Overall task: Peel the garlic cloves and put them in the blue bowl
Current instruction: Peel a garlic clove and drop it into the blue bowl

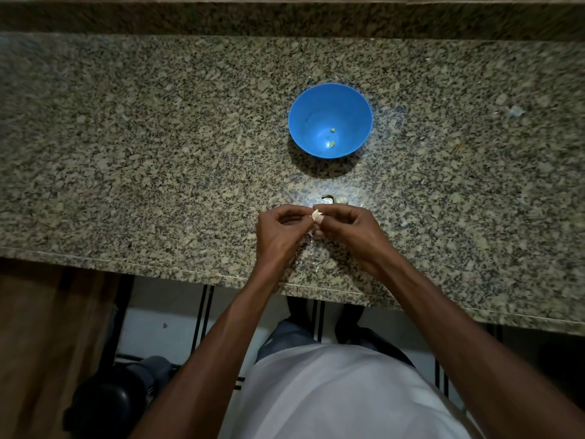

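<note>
- Surface: speckled granite desk [158, 153], lit dimly, with a raised granite back ledge [285, 20] along the far edge.
- Blue bowl [330, 120]: one, upright, standing on the desk beyond the hands and well apart from them. Inside: two small pale yellowish pieces [332, 137], one near the middle of the floor and one nearer the front wall; too small to say whether whole cloves or fragments.
- Left hand [278, 231] and right hand [343, 229]: together over the near part of the desk, fingertips meeting. Both pinch one garlic clove [316, 215] between them; pale papery skin sticks out at the top of the grip. Fingers of both are curled in on the clove.
- Garlic remainder [340, 199]: one pale lump with a dark curved stem, lying on the desk just beyond the hands, between them and the bowl. Partly hidden by the right hand's knuckles; clove count cannot be told.
- Loose peel scraps: one pale flake [404, 223] on the desk to the right of the right hand; one larger whitish scrap [516, 111] far right, well apart from the bowl.
- Nothing stands between the hands and the bowl except the garlic remainder.
- Below the desk edge: white shirt [342, 394], tiled floor [177, 318], a dark rounded object [107, 403] at lower left, not identifiable.
</note>
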A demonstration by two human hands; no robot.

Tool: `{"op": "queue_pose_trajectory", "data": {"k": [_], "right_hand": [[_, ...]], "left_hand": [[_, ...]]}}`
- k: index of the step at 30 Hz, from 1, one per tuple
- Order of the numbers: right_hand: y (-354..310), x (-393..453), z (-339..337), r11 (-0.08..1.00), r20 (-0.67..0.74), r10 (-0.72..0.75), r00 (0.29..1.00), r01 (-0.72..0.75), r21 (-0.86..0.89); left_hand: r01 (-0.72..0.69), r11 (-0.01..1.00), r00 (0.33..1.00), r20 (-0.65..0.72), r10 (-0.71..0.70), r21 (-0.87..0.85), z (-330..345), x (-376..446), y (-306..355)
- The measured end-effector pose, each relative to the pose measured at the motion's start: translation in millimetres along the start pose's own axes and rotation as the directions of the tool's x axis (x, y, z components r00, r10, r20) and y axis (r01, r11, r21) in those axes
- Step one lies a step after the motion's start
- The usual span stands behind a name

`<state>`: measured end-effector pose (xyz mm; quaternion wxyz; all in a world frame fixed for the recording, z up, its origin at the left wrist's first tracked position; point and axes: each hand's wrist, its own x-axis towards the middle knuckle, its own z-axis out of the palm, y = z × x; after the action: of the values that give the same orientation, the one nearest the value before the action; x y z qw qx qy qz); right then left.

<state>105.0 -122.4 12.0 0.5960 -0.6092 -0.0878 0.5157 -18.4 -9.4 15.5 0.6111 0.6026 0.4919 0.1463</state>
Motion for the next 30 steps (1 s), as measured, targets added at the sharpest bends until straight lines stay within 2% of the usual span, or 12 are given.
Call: {"op": "queue_pose_trajectory", "data": {"k": [3,9,18,22,30], "right_hand": [[-1.9,0.7,0.7,0.995,0.020,0.054,0.998,-0.055,0.082],[-0.8,1.9,-2.1,0.990,0.024,0.087,0.996,-0.089,0.107],[-4.5,3.7,-7.7,0.996,0.058,0.084,0.995,-0.082,-0.024],[-7.8,4.9,-9.5,0.991,0.108,0.109,0.988,-0.100,-0.088],[-3.8,6.3,-8.3,0.984,0.110,0.133,0.985,-0.118,-0.133]], "left_hand": [[-0.026,0.999,0.999,0.024,0.027,-0.041,-1.6,-3.6,0.0],[-0.200,0.979,0.973,0.127,0.193,0.047,-9.7,-8.4,-3.8],[-0.387,0.894,0.913,0.230,0.337,0.224,-22.6,-0.1,-1.1],[-0.367,0.915,0.910,0.267,0.317,0.166,-27.5,2.6,0.1],[-0.153,0.987,0.947,0.277,0.162,-0.057,-25.0,-0.8,-5.1]]}}
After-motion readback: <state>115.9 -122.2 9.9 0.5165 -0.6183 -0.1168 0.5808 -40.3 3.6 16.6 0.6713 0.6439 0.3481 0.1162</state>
